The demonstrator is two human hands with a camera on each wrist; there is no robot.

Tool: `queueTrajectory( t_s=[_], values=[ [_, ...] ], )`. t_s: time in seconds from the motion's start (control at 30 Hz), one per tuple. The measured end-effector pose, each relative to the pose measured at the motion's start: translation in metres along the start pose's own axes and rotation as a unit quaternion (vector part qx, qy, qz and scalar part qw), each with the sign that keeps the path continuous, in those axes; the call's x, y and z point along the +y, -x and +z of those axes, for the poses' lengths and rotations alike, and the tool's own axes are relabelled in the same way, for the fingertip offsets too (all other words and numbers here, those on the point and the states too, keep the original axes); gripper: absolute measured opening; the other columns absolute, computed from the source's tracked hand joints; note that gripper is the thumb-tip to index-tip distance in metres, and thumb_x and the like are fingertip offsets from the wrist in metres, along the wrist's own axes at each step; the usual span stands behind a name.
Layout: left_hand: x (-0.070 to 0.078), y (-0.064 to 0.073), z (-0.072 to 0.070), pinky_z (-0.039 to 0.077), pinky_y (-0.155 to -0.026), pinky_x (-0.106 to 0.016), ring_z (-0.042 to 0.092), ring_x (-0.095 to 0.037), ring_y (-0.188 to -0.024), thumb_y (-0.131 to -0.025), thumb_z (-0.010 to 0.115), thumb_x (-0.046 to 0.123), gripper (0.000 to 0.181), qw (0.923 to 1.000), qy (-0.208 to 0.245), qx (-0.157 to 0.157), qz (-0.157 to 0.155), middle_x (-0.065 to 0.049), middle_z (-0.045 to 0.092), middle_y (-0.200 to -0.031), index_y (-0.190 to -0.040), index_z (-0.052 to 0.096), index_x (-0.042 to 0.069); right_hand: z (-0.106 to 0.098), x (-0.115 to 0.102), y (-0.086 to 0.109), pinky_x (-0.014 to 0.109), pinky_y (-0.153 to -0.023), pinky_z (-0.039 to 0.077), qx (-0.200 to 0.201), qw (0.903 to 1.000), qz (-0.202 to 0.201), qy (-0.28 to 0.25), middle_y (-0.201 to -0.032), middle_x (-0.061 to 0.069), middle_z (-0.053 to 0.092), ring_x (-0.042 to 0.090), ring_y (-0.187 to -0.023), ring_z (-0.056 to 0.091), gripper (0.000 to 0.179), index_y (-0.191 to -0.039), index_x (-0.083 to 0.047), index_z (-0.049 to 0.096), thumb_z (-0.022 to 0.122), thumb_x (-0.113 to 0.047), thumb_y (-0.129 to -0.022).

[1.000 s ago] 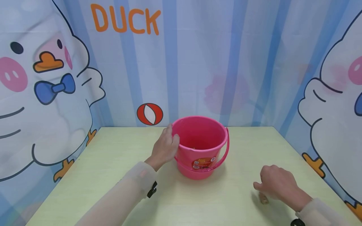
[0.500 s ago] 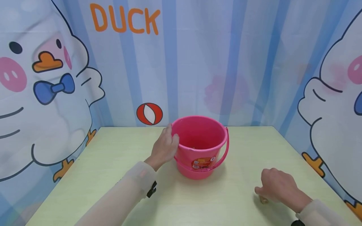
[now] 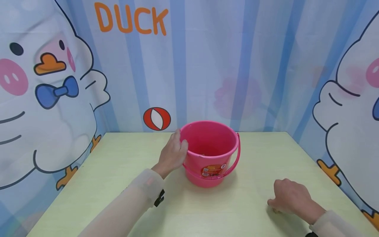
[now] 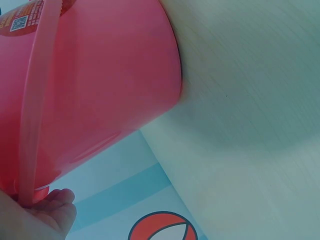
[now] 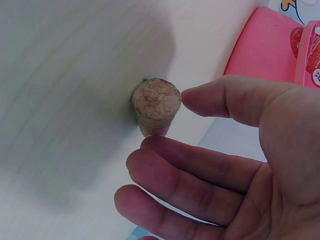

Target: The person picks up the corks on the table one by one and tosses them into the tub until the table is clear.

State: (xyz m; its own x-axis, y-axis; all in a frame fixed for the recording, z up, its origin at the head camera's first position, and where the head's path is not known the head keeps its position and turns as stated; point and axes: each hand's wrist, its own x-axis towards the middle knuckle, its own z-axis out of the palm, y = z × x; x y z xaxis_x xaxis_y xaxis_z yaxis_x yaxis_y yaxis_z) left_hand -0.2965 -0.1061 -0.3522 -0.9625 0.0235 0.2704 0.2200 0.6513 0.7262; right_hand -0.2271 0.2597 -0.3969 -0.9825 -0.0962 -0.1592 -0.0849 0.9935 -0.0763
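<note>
A pink bucket (image 3: 207,171) stands upright on the table, a red label on its front and its handle hanging down to the right. My left hand (image 3: 173,151) grips its rim at the left side; the left wrist view shows the fingertips (image 4: 62,200) beside the handle's hinge. At the right, my right hand (image 3: 291,197) is low over the table at a small tapered cork (image 5: 156,102). The thumb (image 5: 205,100) meets the cork's edge, and the index fingertip is at its narrow end, the fingers only slightly bent. From the head, the hand covers most of the cork.
The pale wooden table (image 3: 127,210) ends at a blue striped curtain (image 3: 201,65) printed with ducks and a red ball. Something small and light brown shows inside the bucket, mostly hidden by its front wall.
My right hand has come down slightly over the cork, covering more of it in the head view. The left hand and the bucket have stayed in place.
</note>
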Motion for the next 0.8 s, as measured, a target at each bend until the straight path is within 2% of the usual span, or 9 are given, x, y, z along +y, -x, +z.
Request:
queueTrajectory(
  t_s=[0.4, 0.8],
  values=[
    [0.0004, -0.0006, -0.0003, 0.058, -0.094, -0.047, 0.047, -0.028, -0.136, -0.103, 0.049, 0.033, 0.071, 1.0, -0.002, 0.0, -0.003, -0.006, 0.041, -0.155, -0.164, 0.019, 0.014, 0.0039, 0.0024, -0.0002, 0.028, -0.048, 0.032, 0.001, 1.0, -0.001, 0.001, -0.06, 0.003, 0.05, 0.015, -0.054, 0.047, 0.03, -0.07, -0.01, 0.053, 0.076, -0.028, -0.081],
    [0.0016, -0.0005, -0.0006, 0.058, -0.094, -0.047, 0.048, -0.027, -0.135, -0.103, 0.048, 0.033, 0.069, 1.0, -0.005, 0.001, -0.002, -0.006, 0.041, -0.155, -0.164, 0.02, 0.014, 0.0045, 0.0018, 0.0016, 0.029, -0.048, 0.034, 0.016, 0.9998, 0.0, 0.009, -0.062, 0.003, 0.051, 0.015, -0.055, 0.046, 0.031, -0.07, -0.011, 0.052, 0.076, -0.029, -0.081]
  ],
)
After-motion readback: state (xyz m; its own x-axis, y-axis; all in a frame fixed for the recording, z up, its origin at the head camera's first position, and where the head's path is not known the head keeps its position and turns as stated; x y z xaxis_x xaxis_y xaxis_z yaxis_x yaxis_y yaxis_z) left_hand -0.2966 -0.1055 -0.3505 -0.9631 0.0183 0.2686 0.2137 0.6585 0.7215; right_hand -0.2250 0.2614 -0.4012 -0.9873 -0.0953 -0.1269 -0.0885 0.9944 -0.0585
